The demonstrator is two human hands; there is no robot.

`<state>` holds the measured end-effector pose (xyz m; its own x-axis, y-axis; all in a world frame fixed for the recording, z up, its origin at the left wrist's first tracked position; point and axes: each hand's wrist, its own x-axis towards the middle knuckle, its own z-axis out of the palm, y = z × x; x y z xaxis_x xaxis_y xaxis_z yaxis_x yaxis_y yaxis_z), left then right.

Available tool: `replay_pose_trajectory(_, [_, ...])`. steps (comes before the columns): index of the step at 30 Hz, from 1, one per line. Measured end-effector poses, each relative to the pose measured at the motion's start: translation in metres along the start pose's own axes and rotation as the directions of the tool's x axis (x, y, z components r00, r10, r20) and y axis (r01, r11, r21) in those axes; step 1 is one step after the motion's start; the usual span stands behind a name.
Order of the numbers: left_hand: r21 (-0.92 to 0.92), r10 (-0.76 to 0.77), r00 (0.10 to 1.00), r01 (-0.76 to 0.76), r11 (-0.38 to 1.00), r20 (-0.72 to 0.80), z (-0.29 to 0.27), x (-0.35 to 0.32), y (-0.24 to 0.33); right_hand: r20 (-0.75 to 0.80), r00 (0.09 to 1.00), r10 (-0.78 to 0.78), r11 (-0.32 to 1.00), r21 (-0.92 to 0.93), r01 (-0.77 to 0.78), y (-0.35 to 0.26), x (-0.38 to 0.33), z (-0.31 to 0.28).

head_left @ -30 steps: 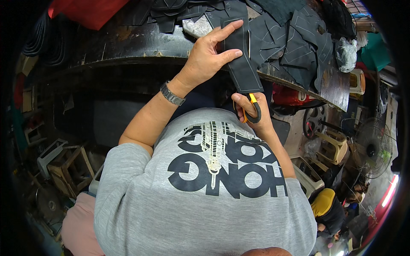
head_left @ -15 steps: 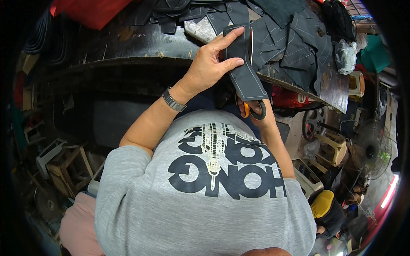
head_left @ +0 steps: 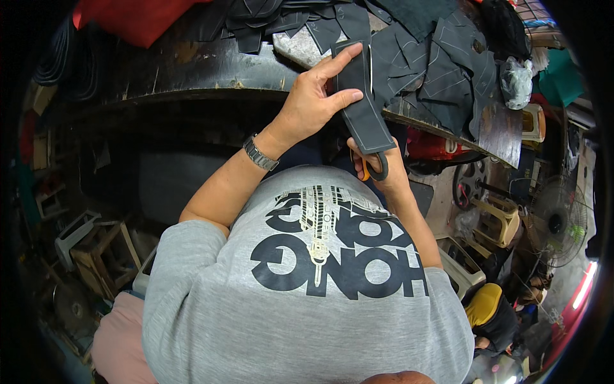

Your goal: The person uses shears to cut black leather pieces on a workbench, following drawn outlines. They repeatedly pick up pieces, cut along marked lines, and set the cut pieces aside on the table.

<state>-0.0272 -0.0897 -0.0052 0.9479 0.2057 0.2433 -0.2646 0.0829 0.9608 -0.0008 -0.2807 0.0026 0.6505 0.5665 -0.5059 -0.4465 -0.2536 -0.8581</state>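
Observation:
My left hand [head_left: 314, 102] holds a long strip of dark material with pale chalk lines [head_left: 363, 102] against the edge of the worn dark workbench [head_left: 192, 67]; thumb and fingers are spread along the strip. My right hand [head_left: 378, 168] is under the strip's lower end, closed on scissors with orange and black handles [head_left: 372, 168]. The scissor blades are hidden behind the strip. A metal watch [head_left: 259, 153] is on my left wrist.
Several cut dark pieces with chalk lines [head_left: 441, 57] are piled on the bench top. Red cloth [head_left: 137, 16] lies at the back left. A plastic bag [head_left: 515, 80] sits at the right end. Wooden stools [head_left: 96, 246], a fan [head_left: 556, 224] and plastic stools [head_left: 495, 221] stand below.
Both hands and the strip have shifted slightly up and right along the bench edge. The left thumb has stretched further along the strip.

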Motion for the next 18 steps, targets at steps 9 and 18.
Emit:
replay_pose_trajectory(9, [-0.014,-0.040,0.999,0.040,0.999,0.021,0.010,-0.005,0.002,0.097,0.974,-0.203,0.970,0.153,0.187,0.012,0.011,-0.012])
replay_pose_trajectory(18, [-0.030,-0.103,0.994,0.104,0.994,0.039,0.011,-0.008,-0.001,0.040,0.992,-0.117,0.974,0.199,0.106,0.026,0.008,-0.013])
